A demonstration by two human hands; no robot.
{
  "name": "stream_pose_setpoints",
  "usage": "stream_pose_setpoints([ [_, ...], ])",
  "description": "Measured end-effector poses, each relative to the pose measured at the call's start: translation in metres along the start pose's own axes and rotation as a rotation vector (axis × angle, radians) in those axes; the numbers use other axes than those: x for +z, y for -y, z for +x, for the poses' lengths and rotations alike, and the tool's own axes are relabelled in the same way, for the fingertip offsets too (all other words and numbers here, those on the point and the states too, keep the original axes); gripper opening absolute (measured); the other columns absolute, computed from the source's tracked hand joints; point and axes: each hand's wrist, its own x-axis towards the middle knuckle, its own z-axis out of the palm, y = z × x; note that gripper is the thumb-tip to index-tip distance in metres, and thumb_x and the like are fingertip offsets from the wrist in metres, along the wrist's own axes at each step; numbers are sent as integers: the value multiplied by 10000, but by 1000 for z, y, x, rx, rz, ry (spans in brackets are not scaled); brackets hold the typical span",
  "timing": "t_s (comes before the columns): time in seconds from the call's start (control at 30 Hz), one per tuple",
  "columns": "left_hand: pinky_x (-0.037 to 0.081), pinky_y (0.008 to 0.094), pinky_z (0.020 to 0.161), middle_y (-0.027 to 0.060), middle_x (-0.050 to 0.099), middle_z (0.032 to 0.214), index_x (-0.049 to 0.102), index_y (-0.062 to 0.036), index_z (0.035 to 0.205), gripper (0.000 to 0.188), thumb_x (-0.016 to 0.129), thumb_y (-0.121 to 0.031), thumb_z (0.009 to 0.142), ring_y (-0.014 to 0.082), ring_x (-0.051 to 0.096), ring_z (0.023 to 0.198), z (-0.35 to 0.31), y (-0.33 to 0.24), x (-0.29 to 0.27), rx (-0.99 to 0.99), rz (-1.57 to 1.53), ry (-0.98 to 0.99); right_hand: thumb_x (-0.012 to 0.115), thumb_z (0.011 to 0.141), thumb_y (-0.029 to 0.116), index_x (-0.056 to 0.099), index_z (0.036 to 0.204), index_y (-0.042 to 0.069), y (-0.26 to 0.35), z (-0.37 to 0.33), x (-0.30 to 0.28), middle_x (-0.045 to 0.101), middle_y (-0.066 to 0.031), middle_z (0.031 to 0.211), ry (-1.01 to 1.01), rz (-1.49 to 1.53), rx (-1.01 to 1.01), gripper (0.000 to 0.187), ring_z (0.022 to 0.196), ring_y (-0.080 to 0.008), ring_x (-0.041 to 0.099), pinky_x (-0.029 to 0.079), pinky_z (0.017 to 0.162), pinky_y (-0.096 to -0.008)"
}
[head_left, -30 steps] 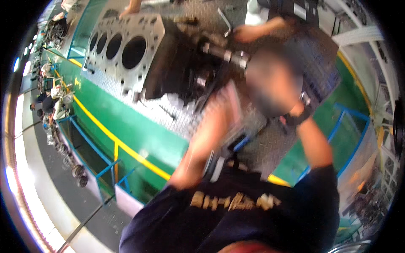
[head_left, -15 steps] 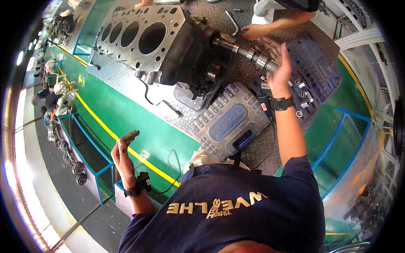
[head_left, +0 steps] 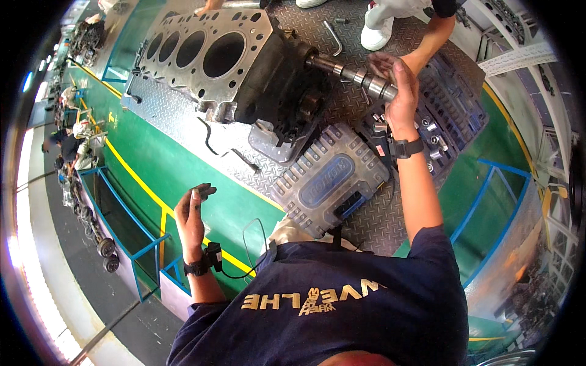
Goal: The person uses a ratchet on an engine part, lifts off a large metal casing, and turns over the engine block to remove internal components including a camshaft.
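The engine block point(head_left: 210, 88) lies with its several cylinder bores facing up. A camshaft point(head_left: 354, 75) sticks out of its front end, toward the right. My right hand point(head_left: 403, 97) is at the camshaft's outer end, palm against it, fingers stretched out and not wrapped round it. Well away to the left, my left hand point(head_left: 191, 216) hangs over the green floor, fingers extended, holding nothing. Below the camshaft lies the closed lid of a grey and blue tool case point(head_left: 329, 180). The opened socket tray point(head_left: 455, 104) lies beyond my right hand, with loose sockets point(head_left: 434, 140) on it.
A co-worker's forearm point(head_left: 434, 41) reaches in behind my right hand; a white shoe point(head_left: 377, 33) stands on the metal tread plate point(head_left: 360, 27). An L-shaped wrench point(head_left: 333, 38) lies there. Blue-framed stands point(head_left: 131, 244) flank the platform. A cable runs from my left wrist.
The co-worker's hand has moved from beside the L-shaped wrench to behind my right hand. My right hand and the camshaft's end have shifted slightly left. My left hand moved a little right and down.
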Motion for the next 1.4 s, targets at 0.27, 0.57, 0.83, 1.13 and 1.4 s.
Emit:
stream_pose_setpoints([
  [0.27,473,311,939,124,697,1138,607,47,1245,403,561,-278,1010,175,632,1073,51,-36,101,-139,-155,452,628,966,237,685,1046,-27,-10,-12,-7,703,-111,1013,-48,114,162,281,943,-173,652,485,883,-285],
  [0.57,481,377,956,117,650,1200,553,32,1300,466,634,-279,961,225,627,1078,143,-107,315,-132,-1178,604,529,952,38,630,1125,-64,-18,-18,-8,697,-151,1058,-117,-23,191,225,958,-214,679,517,913,-320],
  [0.83,540,349,852,141,699,1064,642,91,1128,294,638,-135,939,214,678,963,142,-135,309,-165,-1382,468,460,880,-53,651,997,-56,4,-13,-5,706,-120,988,-14,27,85,224,941,-170,650,483,904,-296],
  [1.13,497,302,755,67,687,973,644,0,991,203,686,-189,932,138,637,851,144,-132,312,-194,-1125,383,646,934,172,578,1182,-25,5,-23,-9,655,-118,1102,10,-396,93,324,1005,-192,627,491,903,-319],
  [1.4,495,272,684,38,672,855,654,-7,909,217,748,-201,887,110,610,748,145,-131,323,-143,-958,172,794,822,302,592,1171,-4,15,-21,-42,696,-159,1028,359,-988,-338,506,882,-330,693,554,759,-388],
])
